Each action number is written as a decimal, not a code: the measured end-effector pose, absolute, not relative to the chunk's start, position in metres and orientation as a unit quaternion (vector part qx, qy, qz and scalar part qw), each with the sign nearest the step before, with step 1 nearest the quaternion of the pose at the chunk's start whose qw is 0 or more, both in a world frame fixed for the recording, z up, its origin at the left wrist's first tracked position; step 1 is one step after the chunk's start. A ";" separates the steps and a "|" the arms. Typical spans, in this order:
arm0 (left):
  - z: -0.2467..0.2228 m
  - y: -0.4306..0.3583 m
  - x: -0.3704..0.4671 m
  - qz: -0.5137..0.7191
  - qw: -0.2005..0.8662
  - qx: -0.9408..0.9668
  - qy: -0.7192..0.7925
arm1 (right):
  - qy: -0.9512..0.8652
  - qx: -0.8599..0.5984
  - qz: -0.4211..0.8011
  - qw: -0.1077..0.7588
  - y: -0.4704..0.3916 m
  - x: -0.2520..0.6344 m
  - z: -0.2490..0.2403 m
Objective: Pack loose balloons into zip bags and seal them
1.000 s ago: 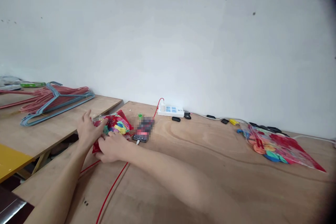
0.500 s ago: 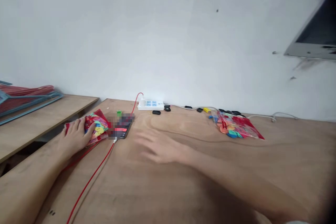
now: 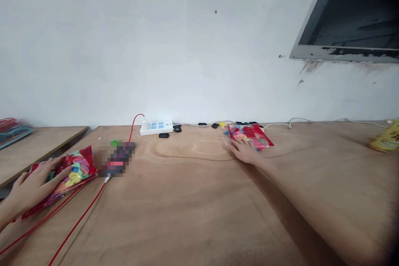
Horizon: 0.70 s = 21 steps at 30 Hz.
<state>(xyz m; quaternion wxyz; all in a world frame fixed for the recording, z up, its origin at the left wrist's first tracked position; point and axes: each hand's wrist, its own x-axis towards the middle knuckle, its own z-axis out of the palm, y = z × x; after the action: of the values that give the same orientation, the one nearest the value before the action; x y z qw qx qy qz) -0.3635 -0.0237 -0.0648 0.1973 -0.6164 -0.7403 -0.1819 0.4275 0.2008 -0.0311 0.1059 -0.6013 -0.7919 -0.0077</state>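
Observation:
At the left, my left hand (image 3: 37, 183) lies with spread fingers on a red plastic bag of colourful pieces (image 3: 76, 172). My right hand (image 3: 245, 151) reaches far across the wooden table (image 3: 181, 203), its fingers apart over the near left part of a second red bag (image 3: 258, 136). That bag also holds coloured pieces behind clear plastic. Between the two bags, nearer the left one, lies a phone (image 3: 118, 160), partly blurred out, with a red cable (image 3: 84, 212) plugged into it.
A white power strip (image 3: 156, 127) sits by the wall, with small black objects (image 3: 163, 135) beside it. A green item (image 3: 114, 143) is behind the phone. A yellow package (image 3: 386, 137) lies at the right edge. Hangers (image 3: 15, 133) rest on another table at far left.
My right hand has moved from near the phone rightward to the second bag. The view has turned right. My left hand stays on its bag, which now lies flatter and shows more.

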 end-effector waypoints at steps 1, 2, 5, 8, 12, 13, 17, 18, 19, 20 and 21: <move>-0.059 -0.021 -0.362 -0.172 0.194 -0.605 -0.753 | -0.805 -0.585 0.001 0.100 0.194 0.419 -0.035; -0.052 -0.019 -0.357 -0.161 0.192 -0.598 -0.761 | -0.821 -0.563 0.012 0.097 0.186 0.409 -0.039; -0.021 -0.009 -0.312 -0.160 0.224 -0.612 -0.741 | -0.885 -0.445 0.067 0.117 0.148 0.377 -0.040; 0.011 -0.002 -0.225 -0.212 0.253 -0.672 -0.663 | -0.933 -0.273 0.173 0.159 0.101 0.351 -0.032; 0.026 0.000 -0.085 -0.240 0.125 -0.827 -0.494 | -0.935 -0.162 0.254 0.189 0.057 0.341 -0.022; 0.024 -0.001 -0.055 -0.207 0.080 -0.861 -0.458 | -0.934 -0.158 0.253 0.198 0.053 0.344 -0.021; 0.009 -0.008 0.016 -0.112 -0.053 -0.927 -0.354 | -0.933 -0.182 0.181 0.252 0.056 0.364 -0.024; 0.007 -0.010 0.024 -0.112 -0.077 -0.929 -0.345 | -0.933 -0.192 0.153 0.263 0.058 0.370 -0.025; 0.005 -0.012 0.028 -0.116 -0.094 -0.928 -0.341 | -0.933 -0.203 0.127 0.269 0.060 0.376 -0.026; 0.004 -0.014 0.031 -0.121 -0.111 -0.927 -0.336 | -0.933 -0.211 0.103 0.271 0.060 0.380 -0.027; 0.003 -0.016 0.032 -0.125 -0.124 -0.925 -0.335 | -0.934 -0.219 0.085 0.268 0.060 0.383 -0.028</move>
<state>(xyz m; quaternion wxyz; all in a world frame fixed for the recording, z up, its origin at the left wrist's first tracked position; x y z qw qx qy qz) 0.0323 -0.0159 0.0034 -0.1243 -0.9255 -0.3353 -0.1250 0.3835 0.0599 -0.0279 0.2684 -0.2185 -0.9344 0.0846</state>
